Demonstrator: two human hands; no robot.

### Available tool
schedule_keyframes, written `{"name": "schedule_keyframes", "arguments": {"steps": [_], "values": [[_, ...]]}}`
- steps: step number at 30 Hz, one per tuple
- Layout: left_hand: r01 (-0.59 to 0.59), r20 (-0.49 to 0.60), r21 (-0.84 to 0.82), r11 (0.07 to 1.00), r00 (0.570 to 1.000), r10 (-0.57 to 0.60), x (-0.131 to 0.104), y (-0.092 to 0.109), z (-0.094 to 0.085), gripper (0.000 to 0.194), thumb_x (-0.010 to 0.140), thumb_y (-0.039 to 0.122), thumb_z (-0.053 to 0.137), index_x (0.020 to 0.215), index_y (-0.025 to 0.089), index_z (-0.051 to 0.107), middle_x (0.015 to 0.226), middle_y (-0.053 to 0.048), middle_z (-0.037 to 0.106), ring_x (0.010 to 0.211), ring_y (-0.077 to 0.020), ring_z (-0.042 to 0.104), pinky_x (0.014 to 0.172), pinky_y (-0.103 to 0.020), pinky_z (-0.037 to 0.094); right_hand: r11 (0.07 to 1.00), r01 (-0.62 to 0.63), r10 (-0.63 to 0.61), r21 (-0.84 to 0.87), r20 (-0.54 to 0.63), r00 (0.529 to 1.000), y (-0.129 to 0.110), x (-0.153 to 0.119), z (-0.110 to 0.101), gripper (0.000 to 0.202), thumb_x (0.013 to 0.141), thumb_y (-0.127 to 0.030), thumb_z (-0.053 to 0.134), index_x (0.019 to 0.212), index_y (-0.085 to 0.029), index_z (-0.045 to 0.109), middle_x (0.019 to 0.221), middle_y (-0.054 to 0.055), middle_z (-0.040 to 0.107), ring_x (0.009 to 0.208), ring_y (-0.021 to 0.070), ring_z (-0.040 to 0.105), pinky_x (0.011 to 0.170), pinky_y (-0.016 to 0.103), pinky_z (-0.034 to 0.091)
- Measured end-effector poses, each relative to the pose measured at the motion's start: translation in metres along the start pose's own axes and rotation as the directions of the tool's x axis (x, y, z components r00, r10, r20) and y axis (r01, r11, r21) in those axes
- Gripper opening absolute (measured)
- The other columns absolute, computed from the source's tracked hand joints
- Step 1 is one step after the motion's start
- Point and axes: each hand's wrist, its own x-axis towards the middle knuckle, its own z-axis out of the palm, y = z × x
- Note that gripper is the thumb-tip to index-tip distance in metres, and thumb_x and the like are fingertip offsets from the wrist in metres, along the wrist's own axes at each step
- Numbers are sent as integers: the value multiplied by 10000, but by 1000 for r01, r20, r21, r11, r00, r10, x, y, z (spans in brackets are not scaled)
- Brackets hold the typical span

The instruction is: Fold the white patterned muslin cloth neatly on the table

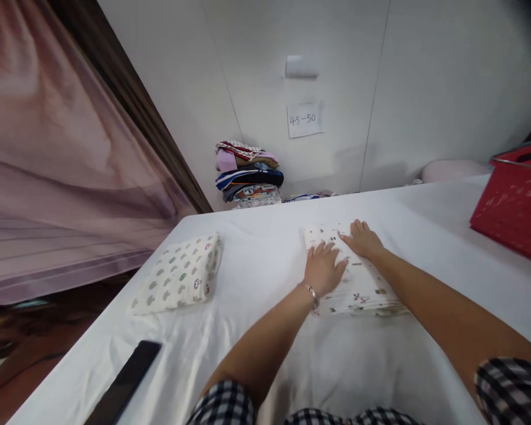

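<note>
A folded white cloth (358,289) with small printed figures lies on the white-covered table (256,254) in front of me. My left hand (325,268), with a bracelet at the wrist, rests flat on its left part, fingers spread. Farther back, my right hand (363,240) lies on the cloth's far right edge with its fingers stretched out. Neither hand grips anything. Several layers show along the cloth's near edge. To the left sits a second folded white cloth (177,274) with a grey-green mushroom-like print, apart from both hands.
A dark flat phone-like object (124,383) lies at the near left. A red basket (513,203) stands at the right edge. Behind the table is a pile of folded clothes (249,174) against the wall. A pink curtain (71,147) hangs at left; a paper (305,120) reads 45-50.
</note>
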Motion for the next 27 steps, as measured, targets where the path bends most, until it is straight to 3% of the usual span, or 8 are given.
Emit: {"name": "schedule_keyframes", "arguments": {"steps": [2, 4, 7, 11, 17, 20, 24, 27], "values": [[15, -30, 42, 999, 999, -14, 34, -10, -2, 451, 932, 453, 346, 1290, 216, 485, 1463, -65, 369, 1385, -240, 235, 1128, -493, 179, 1000, -8, 8, -9, 7, 1000, -1, -1, -1, 757, 885, -599, 215, 1424, -72, 292, 1533, 164, 184, 1393, 327, 129, 1065, 475, 242], [88, 29, 66, 994, 996, -90, 60, -24, 6, 501, 923, 473, 344, 1330, 199, 446, 1505, -74, 287, 1407, -241, 172, 1137, -501, 134, 1000, -6, 7, -11, 13, 1000, -1, -2, -2, 760, 889, -603, 195, 1424, -73, 294, 1535, 161, 178, 1396, 321, 126, 1063, 470, 248], [285, 157, 64, 956, 944, -291, 74, -45, 29, 551, 921, 472, 300, 1393, 194, 358, 1532, -71, 212, 1416, -235, 140, 1120, -528, 157, 1000, -3, 3, 11, 24, 1000, -1, -1, -2, 790, 872, -647, 177, 1422, -94, 303, 1536, 151, 180, 1394, 320, 134, 1057, 477, 256], [307, 162, 41, 951, 937, -310, 68, -59, 46, 592, 913, 510, 256, 1422, 213, 302, 1551, -39, 138, 1427, -207, 76, 1121, -521, 154, 999, 7, -8, 36, 25, 1000, -2, -1, -2, 797, 858, -665, 184, 1412, -108, 315, 1537, 142, 181, 1391, 330, 135, 1047, 498, 263], [287, 140, -23, 958, 949, -281, 68, -64, 47, 551, 906, 515, 305, 1389, 253, 345, 1544, -35, 177, 1425, -208, 98, 1113, -525, 182, 999, 7, -8, 44, 20, 1000, -3, -1, -1, 799, 851, -664, 206, 1398, -96, 337, 1533, 145, 193, 1386, 335, 149, 1044, 508, 269], [292, 89, -90, 952, 955, -284, 66, -68, 46, 500, 900, 481, 368, 1342, 251, 407, 1535, -46, 209, 1421, -220, 129, 1106, -501, 238, 992, -17, 9, 125, 61, 998, -3, 3, -6, 797, 841, -653, 263, 1410, -98, 331, 1541, 144, 166, 1395, 347, 118, 1054, 520, 256], [446, 1, -216, 869, 890, -456, 52, -70, 35, 543, 856, 376, 500, 1353, 183, 395, 1519, -109, 239, 1393, -249, 232, 1102, -406, 297, 961, -54, 21, 273, 123, 992, 9, 6, -23, 678, 867, -567, 303, 1430, -191, 335, 1514, 105, 273, 1377, 328, 224, 1054, 484, 296], [561, 69, -305, 770, 819, -569, 35, -72, 22, 600, 831, 356, 537, 1356, 119, 372, 1401, -157, 439, 1259, -235, 461, 1029, -343, 397, 936, -111, 64, 334, 149, 987, 26, -9, -32, 686, 869, -561, 323, 1451, -198, 309, 1462, 124, 370, 1297, 317, 389, 1007, 445, 375]]}}
